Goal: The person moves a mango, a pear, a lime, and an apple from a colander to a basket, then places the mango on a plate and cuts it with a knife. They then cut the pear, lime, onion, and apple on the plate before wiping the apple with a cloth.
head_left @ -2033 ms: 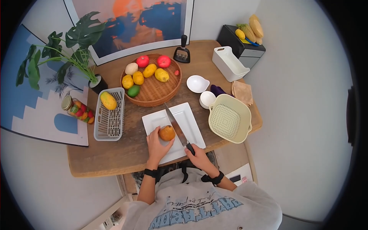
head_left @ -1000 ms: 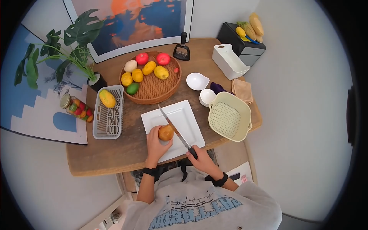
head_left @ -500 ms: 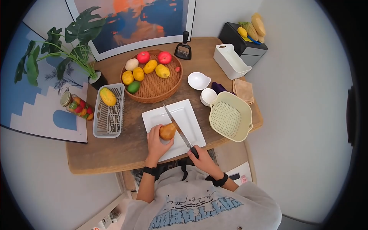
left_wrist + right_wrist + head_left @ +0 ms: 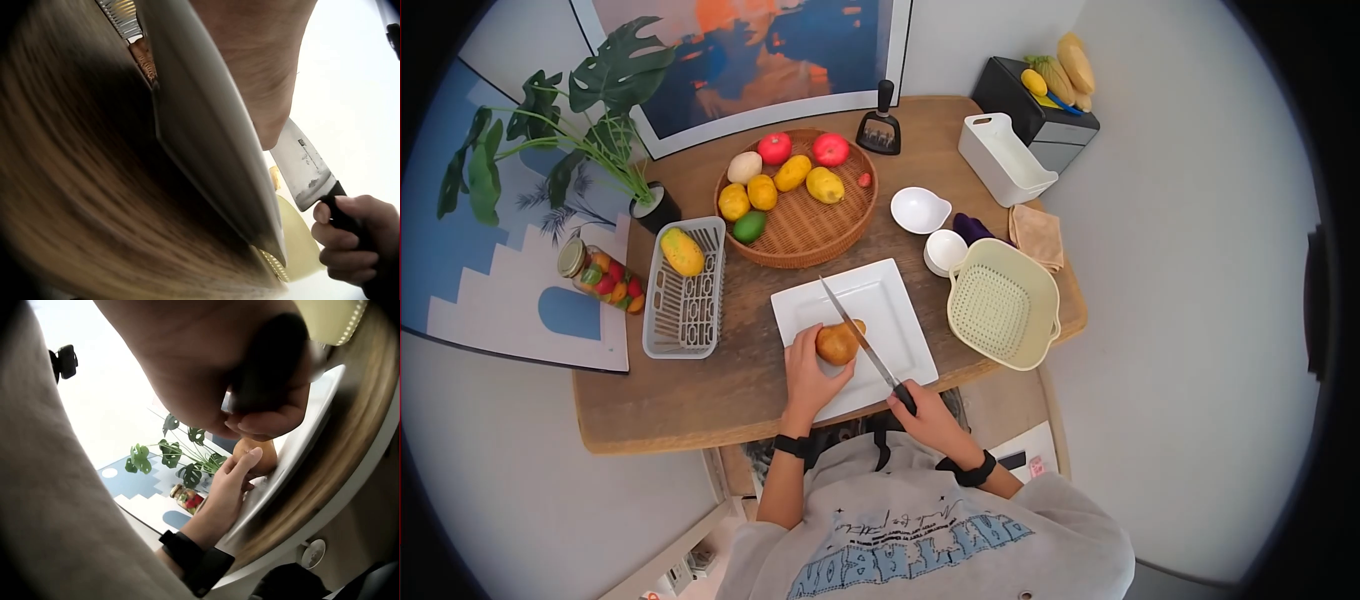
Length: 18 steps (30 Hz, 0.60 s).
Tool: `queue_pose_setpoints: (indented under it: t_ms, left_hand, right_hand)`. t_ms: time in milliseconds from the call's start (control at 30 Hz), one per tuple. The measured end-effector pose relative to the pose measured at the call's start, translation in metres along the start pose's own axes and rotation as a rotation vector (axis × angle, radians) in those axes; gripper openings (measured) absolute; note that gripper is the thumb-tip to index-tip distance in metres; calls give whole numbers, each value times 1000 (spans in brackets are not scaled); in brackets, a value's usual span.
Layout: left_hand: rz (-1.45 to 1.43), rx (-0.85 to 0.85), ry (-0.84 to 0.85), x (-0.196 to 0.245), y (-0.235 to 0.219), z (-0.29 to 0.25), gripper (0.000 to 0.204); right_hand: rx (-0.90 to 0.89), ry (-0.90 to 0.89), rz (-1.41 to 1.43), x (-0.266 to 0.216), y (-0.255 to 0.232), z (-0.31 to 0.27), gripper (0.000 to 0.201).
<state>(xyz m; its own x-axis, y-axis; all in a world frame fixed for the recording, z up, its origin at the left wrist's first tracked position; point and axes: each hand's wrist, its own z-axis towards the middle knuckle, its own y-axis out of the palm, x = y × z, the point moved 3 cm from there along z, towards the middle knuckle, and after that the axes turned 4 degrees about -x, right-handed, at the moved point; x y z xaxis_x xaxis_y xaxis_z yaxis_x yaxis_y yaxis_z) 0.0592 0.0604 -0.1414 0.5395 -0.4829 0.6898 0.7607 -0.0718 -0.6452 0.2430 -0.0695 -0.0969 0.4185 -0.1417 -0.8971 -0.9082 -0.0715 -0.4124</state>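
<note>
Mid-frame in the head view, a wooden table (image 4: 670,405) bears a white plate (image 4: 903,322); there, the left hand (image 4: 806,375) grips a brown fruit (image 4: 833,346); the right hand (image 4: 925,415) clasps a knife (image 4: 880,364), its blade crossing the fruit; a leafy plant (image 4: 622,80) occupies the upper left, a framed picture (image 4: 770,70) the top, a pale wall (image 4: 1200,250) the right
</note>
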Motion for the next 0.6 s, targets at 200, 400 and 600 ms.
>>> queue_pose_setpoints:
  t_ms: [200,400,600]
  left_hand:
    - [10,-1,-11,4,-2,0,74]
    - [11,-1,-9,3,-3,-2,74]
    - [7,-9,-17,3,-5,-1,74]
  right_hand:
    - [3,2,-47,6,3,0,24]
    - [-14,11,12,7,2,1,23]
    - [-32,22,-32,7,0,-1,24]
